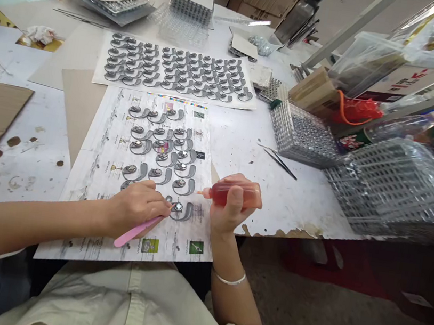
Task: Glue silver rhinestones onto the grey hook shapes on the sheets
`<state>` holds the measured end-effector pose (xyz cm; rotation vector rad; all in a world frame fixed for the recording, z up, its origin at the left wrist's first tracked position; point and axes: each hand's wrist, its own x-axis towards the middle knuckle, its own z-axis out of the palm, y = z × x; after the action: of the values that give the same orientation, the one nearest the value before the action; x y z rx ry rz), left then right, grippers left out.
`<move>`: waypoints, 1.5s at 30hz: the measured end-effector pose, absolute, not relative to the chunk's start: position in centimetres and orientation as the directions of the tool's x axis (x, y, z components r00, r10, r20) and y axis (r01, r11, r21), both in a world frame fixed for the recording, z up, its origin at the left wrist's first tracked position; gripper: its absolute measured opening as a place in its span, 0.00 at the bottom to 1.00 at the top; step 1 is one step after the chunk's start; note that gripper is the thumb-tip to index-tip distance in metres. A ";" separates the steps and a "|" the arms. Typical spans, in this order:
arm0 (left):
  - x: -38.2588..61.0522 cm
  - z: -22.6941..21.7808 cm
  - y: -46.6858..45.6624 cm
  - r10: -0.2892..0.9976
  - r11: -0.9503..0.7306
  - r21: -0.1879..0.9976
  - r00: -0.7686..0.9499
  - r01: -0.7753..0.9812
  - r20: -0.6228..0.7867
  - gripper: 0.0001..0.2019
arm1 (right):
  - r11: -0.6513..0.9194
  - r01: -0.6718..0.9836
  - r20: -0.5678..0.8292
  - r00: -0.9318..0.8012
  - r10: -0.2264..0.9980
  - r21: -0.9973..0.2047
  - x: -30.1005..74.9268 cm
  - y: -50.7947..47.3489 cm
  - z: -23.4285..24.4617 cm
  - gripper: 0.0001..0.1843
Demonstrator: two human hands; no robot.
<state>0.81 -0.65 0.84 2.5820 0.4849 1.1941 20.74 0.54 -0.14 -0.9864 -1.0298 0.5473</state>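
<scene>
One silver curved piece [178, 209], shiny with a round boss, lies at the near end of a printed paper sheet [95, 167] on the bench [244, 139]. The left hand [136, 207] has its fingers clamped on one pink flat stick [137, 231], whose tip, hidden under them, points at the piece. The right hand [229, 215] has its fingers wrapped round one translucent orange-red squeeze bottle [239, 193]. More than a dozen like pieces fill the sheet, one half hidden by the left hand. A second sheet [177, 71] beyond carries too many to count.
</scene>
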 end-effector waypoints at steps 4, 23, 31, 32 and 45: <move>0.7 0.4 -1.2 0.337 -0.939 0.291 0.646 0.181 0.685 0.05 | 0.529 0.068 0.511 0.390 0.766 -0.846 20.8 0.0 -0.4 0.13; 1.6 0.3 -1.9 0.209 -0.960 -0.011 0.739 0.281 0.640 0.13 | 0.457 0.216 0.477 0.047 0.878 -0.863 20.9 -0.4 -0.4 0.15; 1.6 0.2 -2.0 0.143 -0.963 -0.086 0.756 0.255 0.639 0.12 | 0.460 0.211 0.469 -0.008 0.883 -0.862 20.9 -0.3 -0.4 0.13; 1.6 0.2 -2.0 0.143 -0.962 -0.090 0.756 0.258 0.639 0.12 | 0.465 0.216 0.472 -0.022 0.881 -0.859 21.0 -0.3 -0.3 0.13; 1.8 -0.3 -2.2 0.189 -0.958 -0.043 0.740 0.282 0.645 0.13 | 0.459 0.223 0.464 -0.030 0.885 -0.860 20.8 -0.4 -0.5 0.11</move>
<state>1.84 -2.21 -0.30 3.0581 0.4169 1.1089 20.85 -0.36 -0.45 -1.0053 -1.5419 0.7095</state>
